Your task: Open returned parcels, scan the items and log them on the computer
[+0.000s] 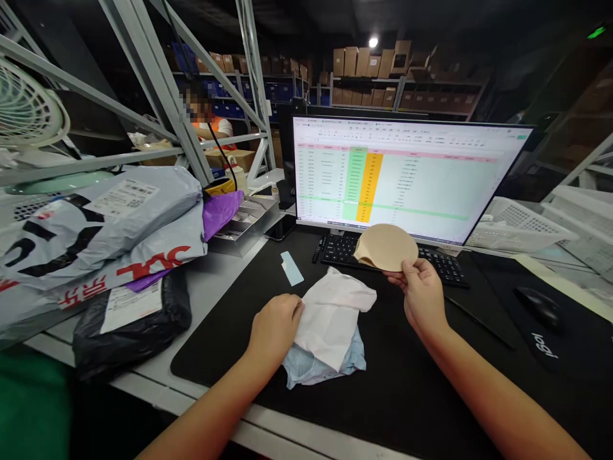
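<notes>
My right hand (pixel 422 294) pinches the lower edge of a round beige pad (pixel 387 246) and holds it up in front of the keyboard (pixel 433 259). My left hand (pixel 275 327) is closed on the left side of a white crumpled cloth (pixel 332 319), which lies on a pale blue cloth (pixel 313 369) on the black desk mat (pixel 393 390). A small light blue strip (pixel 292 268) rests on the mat behind the cloths.
A monitor (pixel 407 176) showing a spreadsheet stands behind the keyboard. Grey and black mail parcels (pixel 100 249) are stacked at the left. A black mouse (pixel 540 306) lies at the right, a pen (pixel 479 322) beside it. Another person (pixel 211 121) sits beyond the metal shelving.
</notes>
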Available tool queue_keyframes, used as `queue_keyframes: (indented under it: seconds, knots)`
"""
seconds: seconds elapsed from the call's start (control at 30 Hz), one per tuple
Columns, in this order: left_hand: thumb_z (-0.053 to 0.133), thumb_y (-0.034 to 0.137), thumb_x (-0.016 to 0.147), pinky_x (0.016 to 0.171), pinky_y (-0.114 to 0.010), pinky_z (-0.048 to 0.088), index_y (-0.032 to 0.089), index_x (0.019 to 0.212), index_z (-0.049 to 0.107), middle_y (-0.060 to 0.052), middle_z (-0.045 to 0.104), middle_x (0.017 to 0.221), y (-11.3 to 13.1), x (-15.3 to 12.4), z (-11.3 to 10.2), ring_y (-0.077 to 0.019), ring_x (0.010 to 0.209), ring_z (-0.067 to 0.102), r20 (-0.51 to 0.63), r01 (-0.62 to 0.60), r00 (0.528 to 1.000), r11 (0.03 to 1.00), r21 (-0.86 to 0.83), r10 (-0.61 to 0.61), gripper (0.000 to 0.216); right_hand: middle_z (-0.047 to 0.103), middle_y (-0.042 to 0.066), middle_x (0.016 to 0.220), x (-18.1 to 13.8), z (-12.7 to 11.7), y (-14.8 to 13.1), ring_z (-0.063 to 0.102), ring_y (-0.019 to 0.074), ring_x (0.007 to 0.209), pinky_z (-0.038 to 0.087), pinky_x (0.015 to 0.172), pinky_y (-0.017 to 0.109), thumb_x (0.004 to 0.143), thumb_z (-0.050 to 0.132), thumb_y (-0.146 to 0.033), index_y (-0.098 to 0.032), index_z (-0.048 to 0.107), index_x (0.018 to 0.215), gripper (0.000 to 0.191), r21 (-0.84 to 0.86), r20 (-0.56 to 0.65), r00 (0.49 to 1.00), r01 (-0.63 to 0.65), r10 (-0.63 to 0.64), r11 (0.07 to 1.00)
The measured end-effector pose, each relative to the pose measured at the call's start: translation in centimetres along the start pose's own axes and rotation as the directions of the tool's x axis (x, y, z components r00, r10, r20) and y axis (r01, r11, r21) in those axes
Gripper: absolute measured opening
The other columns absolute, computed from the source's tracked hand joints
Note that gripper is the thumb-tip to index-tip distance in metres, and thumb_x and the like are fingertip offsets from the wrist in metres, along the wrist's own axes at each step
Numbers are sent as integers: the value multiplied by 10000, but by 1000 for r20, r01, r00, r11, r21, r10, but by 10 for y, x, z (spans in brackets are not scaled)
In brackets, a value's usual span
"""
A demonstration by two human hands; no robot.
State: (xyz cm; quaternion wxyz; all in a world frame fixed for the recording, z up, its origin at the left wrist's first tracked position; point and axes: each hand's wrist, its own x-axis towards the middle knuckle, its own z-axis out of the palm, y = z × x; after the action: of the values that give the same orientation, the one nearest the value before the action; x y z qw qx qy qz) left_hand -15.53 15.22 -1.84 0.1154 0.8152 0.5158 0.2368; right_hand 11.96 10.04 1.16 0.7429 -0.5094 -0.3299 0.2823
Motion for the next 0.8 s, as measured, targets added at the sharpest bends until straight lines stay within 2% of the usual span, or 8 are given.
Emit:
queue_keyframes:
  seconds: [0.1, 0.2, 0.4, 0.47, 0.53, 0.6, 0.73, 0.8]
  knots:
    - [582, 200, 878, 825, -399, 533, 206, 1049, 693, -105, 704, 1052, 3, -1, -2, -296, 1022, 640, -66, -63, 996, 998, -31, 60, 204, 684, -12, 798, -6, 3, -4, 713, 155, 695, 542, 594, 236, 763, 784, -515, -211, 513, 965, 454, 35, 53, 998, -23, 22, 999]
    - [650, 292, 873, 948, -449, 540, 200, 1229, 622, -118, 657, 1189, 13, -2, -3, -266, 1045, 646, -159, -167, 980, 929, -329, 120, 370, 681, -7, 695, -21, 9, -4, 696, 152, 641, 527, 585, 226, 744, 795, -528, -201, 523, 949, 473, 1, 188, 967, -175, 172, 985]
    - [820, 301, 720, 812, -325, 633, 182, 1175, 634, -89, 675, 1116, 26, -10, 6, -187, 905, 708, -43, -6, 998, 556, -831, -53, 506, 712, 46, 686, -45, 15, 12, 646, 149, 544, 484, 531, 241, 748, 716, -622, -200, 516, 888, 488, -344, 420, 752, -386, 507, 856]
    - [770, 242, 751, 798, -296, 635, 175, 1029, 699, -66, 676, 1031, 22, -12, 11, -172, 891, 704, -84, -27, 994, 569, -822, -73, 294, 703, 52, 679, -44, 11, 13, 610, 155, 487, 426, 473, 255, 797, 646, -639, -192, 561, 858, 459, -642, 468, 675, -183, 570, 744]
    - [732, 206, 773, 765, -274, 637, 172, 939, 727, -55, 667, 986, 19, -15, 15, -155, 845, 700, -120, -68, 992, 599, -798, -48, 169, 688, 52, 676, -42, 8, 11, 609, 173, 509, 400, 474, 277, 829, 636, -608, -184, 634, 870, 426, -811, 467, 772, 181, 430, 556]
    - [741, 210, 784, 738, -266, 638, 175, 930, 734, -47, 669, 952, 18, -17, 17, -149, 804, 698, -120, -97, 993, 611, -786, 3, 151, 719, 78, 808, -46, 7, 7, 670, 206, 684, 465, 577, 304, 873, 644, -514, -192, 697, 977, 343, -787, 558, 826, 495, 81, 368]
    - [793, 274, 799, 771, -291, 624, 210, 972, 744, -37, 718, 890, 22, -19, 16, -168, 793, 703, -100, -163, 986, 683, -712, 131, 191, 722, 64, 1113, -66, 17, 4, 677, 179, 977, 520, 792, 274, 964, 551, -262, -255, 676, 1220, 285, -447, 824, 503, 860, -261, 247]
    - [794, 289, 811, 794, -297, 606, 227, 960, 751, -34, 743, 877, 24, -20, 15, -176, 804, 705, -124, -220, 975, 727, -651, 185, 166, 727, 48, 1079, -73, 24, 6, 677, 152, 932, 517, 738, 246, 976, 517, -217, -247, 649, 1277, 329, -384, 863, 436, 894, -255, 231]
